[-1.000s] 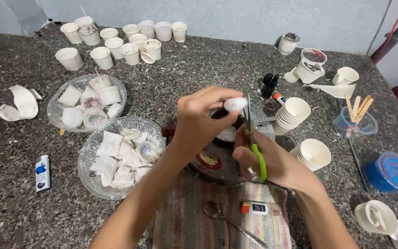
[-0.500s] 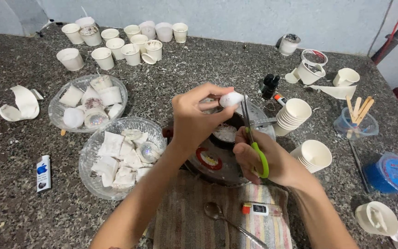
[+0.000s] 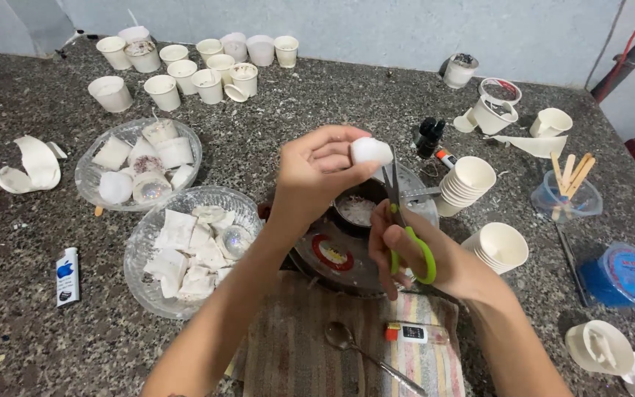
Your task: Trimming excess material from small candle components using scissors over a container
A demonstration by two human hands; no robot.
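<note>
Wax lump (image 3: 371, 150), small, white and rounded, pinched in my left hand (image 3: 316, 176) above the metal pot (image 3: 358, 209).
My right hand's (image 3: 435, 257) fingers grip green-handled scissors (image 3: 403, 228), blades up beside it. I judge trimming mid-way: two ribbed glass bowls (image 3: 141, 254) hold pale chunks; paper cups (image 3: 178, 70) wait on the speckled stone surface (image 3: 317, 95).

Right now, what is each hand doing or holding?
Left hand: closed on a small round white lump.
Right hand: closed on green-handled metal scissors, blades beside the lump.
</note>
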